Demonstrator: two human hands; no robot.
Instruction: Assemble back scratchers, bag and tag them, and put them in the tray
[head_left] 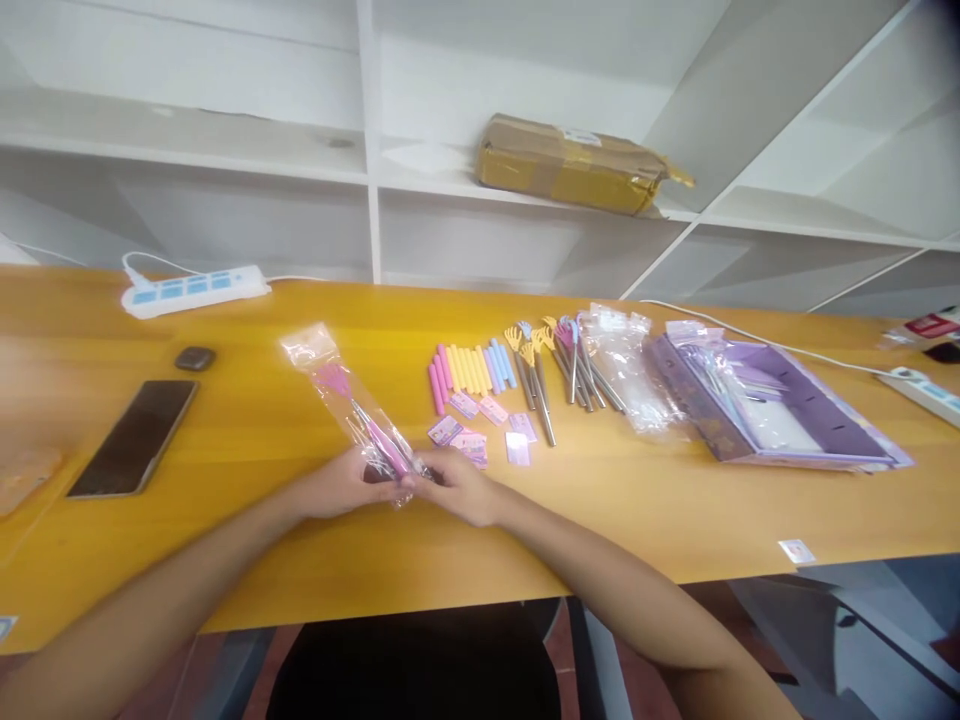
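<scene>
Left hand [339, 486] and right hand [466, 487] pinch clear bag [346, 414], pink scratcher [385, 444] inside; best grip light, keep it flat.

left grip [341, 487]: curled | right grip [466, 487]: curled, just beside left | forearms [225, 557]: bare, slanting inward

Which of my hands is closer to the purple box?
Your right. The right hand is to the left of the purple box, holding the bagged pink back scratcher; the left hand, also holding it, sits farther left.
</scene>
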